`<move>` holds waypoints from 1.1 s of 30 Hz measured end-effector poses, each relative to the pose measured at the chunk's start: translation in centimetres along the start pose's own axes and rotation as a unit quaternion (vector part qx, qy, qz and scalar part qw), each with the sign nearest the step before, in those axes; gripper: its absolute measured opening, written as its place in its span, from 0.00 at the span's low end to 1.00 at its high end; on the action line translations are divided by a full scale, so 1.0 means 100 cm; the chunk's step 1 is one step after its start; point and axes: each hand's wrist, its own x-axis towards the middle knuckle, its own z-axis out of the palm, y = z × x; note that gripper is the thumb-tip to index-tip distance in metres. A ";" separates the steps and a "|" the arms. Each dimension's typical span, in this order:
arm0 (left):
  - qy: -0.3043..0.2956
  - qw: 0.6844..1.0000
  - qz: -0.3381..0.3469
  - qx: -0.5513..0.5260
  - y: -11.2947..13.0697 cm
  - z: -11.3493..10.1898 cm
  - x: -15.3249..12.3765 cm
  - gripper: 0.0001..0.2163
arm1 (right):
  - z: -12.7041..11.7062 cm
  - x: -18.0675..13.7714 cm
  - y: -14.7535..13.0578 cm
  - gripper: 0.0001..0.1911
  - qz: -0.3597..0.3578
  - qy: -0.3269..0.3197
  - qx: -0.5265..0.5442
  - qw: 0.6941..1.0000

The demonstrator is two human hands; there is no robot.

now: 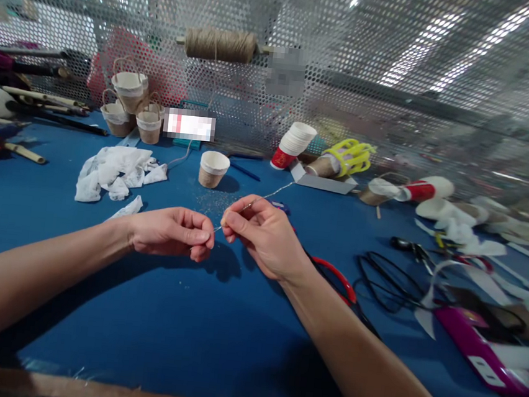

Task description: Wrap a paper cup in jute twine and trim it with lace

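Note:
My left hand and my right hand meet above the middle of the blue table, both closed in a pinch. A thin, pale twisted cord runs between their fingertips, and its free end sticks out past my right hand to the upper right. Whether it is string or wire I cannot tell. Just beyond my hands stands a small cup, brown below with a white lining folded over its rim. Crumpled white fabric lies past my left forearm.
Several similar cups with handles are stacked at the back left. A twine spool hangs on the mesh wall. Stacked paper cups lean behind my right hand. Red-handled scissors, black cable and a purple power strip lie rightward.

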 end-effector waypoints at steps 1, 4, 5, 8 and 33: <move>-0.002 1.000 0.003 -0.005 -0.001 0.000 0.000 0.08 | 0.000 0.000 0.000 0.10 -0.001 -0.001 0.003 1.000; -0.001 1.000 0.005 -0.010 -0.002 0.002 0.000 0.10 | 0.000 0.000 -0.001 0.10 0.001 -0.003 0.016 1.000; -0.001 1.000 0.004 -0.008 -0.003 0.003 0.000 0.10 | 0.001 0.000 -0.001 0.10 0.002 -0.003 0.018 1.000; 0.000 1.000 0.006 0.005 -0.004 0.007 0.000 0.12 | 0.002 -0.002 -0.002 0.11 0.012 -0.001 0.017 1.000; 0.017 0.999 0.004 -0.036 -0.007 0.007 0.004 0.15 | 0.002 -0.001 0.003 0.08 -0.051 0.042 -0.045 0.997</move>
